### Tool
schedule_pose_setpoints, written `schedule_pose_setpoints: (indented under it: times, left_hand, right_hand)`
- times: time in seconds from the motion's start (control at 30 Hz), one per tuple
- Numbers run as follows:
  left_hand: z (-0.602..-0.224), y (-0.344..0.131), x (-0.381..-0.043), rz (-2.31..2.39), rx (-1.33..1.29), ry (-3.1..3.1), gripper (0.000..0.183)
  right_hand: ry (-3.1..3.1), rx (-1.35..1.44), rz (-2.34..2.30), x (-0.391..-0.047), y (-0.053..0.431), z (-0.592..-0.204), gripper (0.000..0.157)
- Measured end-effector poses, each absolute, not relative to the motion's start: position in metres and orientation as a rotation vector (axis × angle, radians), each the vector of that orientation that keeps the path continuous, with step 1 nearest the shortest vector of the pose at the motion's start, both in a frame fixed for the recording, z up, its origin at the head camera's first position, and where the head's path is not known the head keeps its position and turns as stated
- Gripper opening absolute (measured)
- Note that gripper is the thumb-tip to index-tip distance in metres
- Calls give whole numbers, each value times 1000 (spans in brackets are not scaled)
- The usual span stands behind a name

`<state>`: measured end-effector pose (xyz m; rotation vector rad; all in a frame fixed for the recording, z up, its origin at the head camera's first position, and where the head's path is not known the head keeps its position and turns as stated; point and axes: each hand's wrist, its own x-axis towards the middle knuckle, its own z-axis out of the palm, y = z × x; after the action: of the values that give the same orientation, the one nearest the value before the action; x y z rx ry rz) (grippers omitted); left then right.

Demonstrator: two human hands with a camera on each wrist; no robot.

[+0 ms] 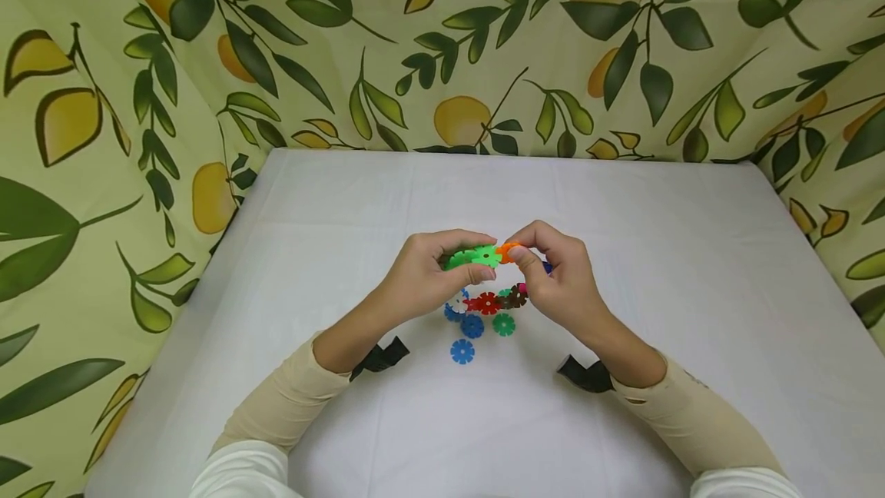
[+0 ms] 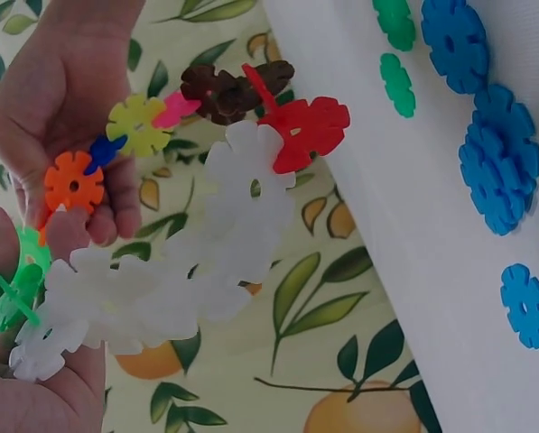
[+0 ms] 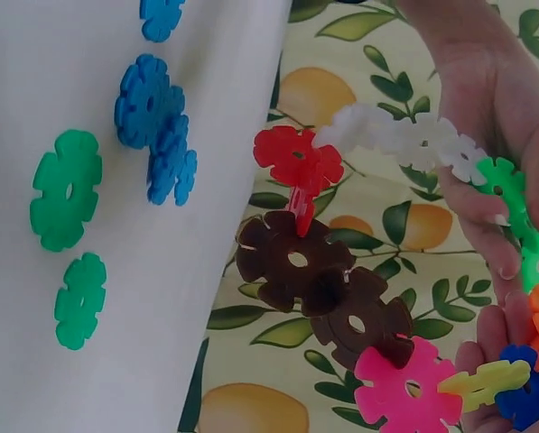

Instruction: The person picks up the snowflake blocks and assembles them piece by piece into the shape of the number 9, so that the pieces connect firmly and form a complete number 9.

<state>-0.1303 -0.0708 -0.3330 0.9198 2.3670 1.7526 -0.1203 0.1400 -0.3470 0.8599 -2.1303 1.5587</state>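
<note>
A curved chain of slotted snowflake discs hangs between both hands above the table. My left hand (image 1: 422, 271) grips its bright green discs (image 1: 487, 256) between thumb and fingers. With thumb and index finger, my right hand (image 1: 567, 275) pinches the orange disc (image 1: 507, 252) right beside the green end; whether their slots are interlocked cannot be told. In the left wrist view, white discs (image 2: 251, 185) lead from the green to the red discs (image 2: 310, 131). The right wrist view shows brown discs (image 3: 296, 259), then a pink disc (image 3: 409, 388), a yellow disc (image 3: 486, 386) and a dark blue disc (image 3: 526, 388).
Loose blue discs (image 1: 462, 351), some overlapping, lie on the white tabletop (image 1: 346, 198) below the hands. Loose green discs (image 1: 504, 324) lie to their right. A fruit-and-leaf patterned cloth (image 1: 463, 60) hangs behind the table and at its sides. Black mounts (image 1: 383, 356) sit at both wrists.
</note>
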Motion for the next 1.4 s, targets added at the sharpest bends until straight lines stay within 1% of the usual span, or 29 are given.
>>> schedule_pose_setpoints:
  times: [0.27, 0.47, 0.53, 0.63, 0.7, 0.73, 0.8, 0.9, 1.03, 1.2, 1.33, 1.4]
  left_hand:
    - [-331, -72, -133, 1720, 923, 2322, 37]
    - [-331, -76, -139, 1668, 987, 2319, 36]
    - [-330, -77, -141, 1660, 979, 2305, 42]
    - [-328, -80, -145, 1659, 951, 2314, 56]
    - [-327, -82, -147, 1658, 950, 2334, 64]
    - [-327, -83, -148, 1655, 955, 2355, 65]
    - [-327, -84, -150, 1668, 966, 2372, 60]
    - [-329, -86, -153, 1713, 969, 2351, 48]
    - [-332, -87, -154, 1711, 951, 2362, 40]
    - [-333, -90, -156, 1631, 947, 2443, 38]
    - [-334, -90, -160, 1575, 941, 2634, 44]
    - [-336, -89, -160, 1574, 981, 2772, 44]
  right_hand:
    - [-2167, 862, 1449, -118, 138, -344, 19]
    - [-2158, 927, 1541, -123, 142, -344, 13]
    - [-2141, 916, 1622, -126, 145, -342, 11]
    - [-2110, 805, 1803, -130, 150, -337, 7]
    - [-2061, 700, 1966, -132, 153, -335, 9]
    - [-2029, 651, 2048, -134, 155, -334, 10]
    - [-1973, 586, 2193, -137, 158, -333, 12]
    - [-1971, 567, 2329, -141, 160, -335, 13]
    - [-2116, 616, 2341, -145, 161, -337, 18]
    - [-2259, 652, 2269, -148, 163, -339, 20]
    - [-2349, 631, 2172, -152, 164, -341, 20]
    - [-2385, 597, 2112, -154, 166, -343, 20]
